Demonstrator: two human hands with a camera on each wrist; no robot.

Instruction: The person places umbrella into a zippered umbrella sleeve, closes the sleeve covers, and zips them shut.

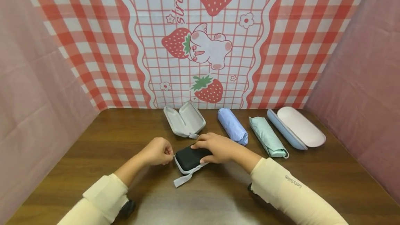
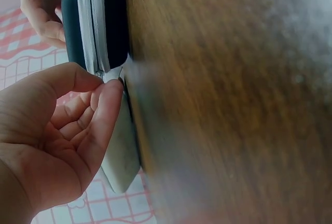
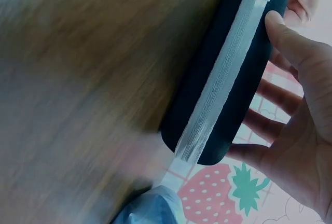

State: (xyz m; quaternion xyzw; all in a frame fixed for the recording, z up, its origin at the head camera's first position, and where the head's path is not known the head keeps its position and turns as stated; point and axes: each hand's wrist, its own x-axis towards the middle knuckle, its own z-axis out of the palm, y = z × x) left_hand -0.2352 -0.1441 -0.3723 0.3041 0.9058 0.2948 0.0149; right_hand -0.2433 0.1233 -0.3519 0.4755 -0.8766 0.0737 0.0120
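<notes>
A black zip case [image 1: 189, 158] with a grey zip band and a grey fabric strap [image 1: 182, 180] lies on the table in front of me. At its left end my left hand [image 1: 160, 151] pinches the small zip pull [image 2: 112, 74] between thumb and forefinger, the other fingers curled in. From the right, my right hand [image 1: 217, 147] holds the case, thumb along the near top edge and fingers spread over the top. In the right wrist view the zip band [image 3: 223, 79] runs along the case's side. The zip looks closed along that side.
Behind the case lies an opened light grey case [image 1: 187, 119]. To the right are a folded blue umbrella [image 1: 232, 126], a folded mint umbrella [image 1: 268, 136] and an opened blue case [image 1: 301, 126] with a pale inside. A strawberry-patterned cloth [image 1: 206, 44] hangs along the back edge.
</notes>
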